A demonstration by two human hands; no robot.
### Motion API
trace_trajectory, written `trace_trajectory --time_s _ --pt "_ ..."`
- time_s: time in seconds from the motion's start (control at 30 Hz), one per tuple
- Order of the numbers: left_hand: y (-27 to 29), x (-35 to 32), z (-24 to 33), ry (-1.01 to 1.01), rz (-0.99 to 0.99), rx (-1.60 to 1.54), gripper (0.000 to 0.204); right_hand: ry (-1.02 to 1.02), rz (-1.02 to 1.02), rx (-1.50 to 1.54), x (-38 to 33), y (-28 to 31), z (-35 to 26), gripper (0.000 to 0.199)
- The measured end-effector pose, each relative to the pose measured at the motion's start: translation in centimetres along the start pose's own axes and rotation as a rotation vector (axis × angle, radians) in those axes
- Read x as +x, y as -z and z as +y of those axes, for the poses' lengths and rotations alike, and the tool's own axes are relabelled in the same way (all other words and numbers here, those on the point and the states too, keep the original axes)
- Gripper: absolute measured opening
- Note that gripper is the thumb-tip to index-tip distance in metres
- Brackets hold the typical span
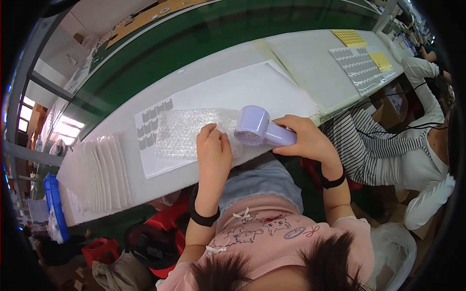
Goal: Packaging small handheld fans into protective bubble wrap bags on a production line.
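A stack of bags (99, 172) lay at the far left of the table (208, 68). Next to it, grey stickers (153, 121) sat on a white sheet (252, 85). A bubble bag (187, 131) lay flat on that sheet. My left hand (213, 150) pressed on the bag's near edge, fingers curled loosely, holding nothing. My right hand (306, 138) was closed around the handle of a lilac device (259, 128), its round head over the bag's right end. A person in stripes (388, 145) sat to my right.
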State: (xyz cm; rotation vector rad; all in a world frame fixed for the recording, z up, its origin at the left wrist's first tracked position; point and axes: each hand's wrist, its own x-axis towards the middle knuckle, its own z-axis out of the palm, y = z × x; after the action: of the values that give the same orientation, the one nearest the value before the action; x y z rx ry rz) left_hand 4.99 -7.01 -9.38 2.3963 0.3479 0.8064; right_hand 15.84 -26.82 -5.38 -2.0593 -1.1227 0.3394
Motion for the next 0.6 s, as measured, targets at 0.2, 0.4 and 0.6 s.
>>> trace_trajectory --time_s 0.2,0.4,0.6 --pt "0.1 0.3 -0.2 0.046 -0.005 -0.085 0.01 0.034 -0.018 -0.028 1.4 -1.1 0.4 0.046" --pt "1.0 0.8 -0.1 0.211 -0.075 -0.214 0.011 0.056 -0.122 -0.113 3.1 -1.1 0.4 0.046" --pt "2.1 0.9 1.6 0.107 -0.037 -0.22 0.016 0.14 -0.209 -0.332 4.2 -1.1 -1.2 0.048"
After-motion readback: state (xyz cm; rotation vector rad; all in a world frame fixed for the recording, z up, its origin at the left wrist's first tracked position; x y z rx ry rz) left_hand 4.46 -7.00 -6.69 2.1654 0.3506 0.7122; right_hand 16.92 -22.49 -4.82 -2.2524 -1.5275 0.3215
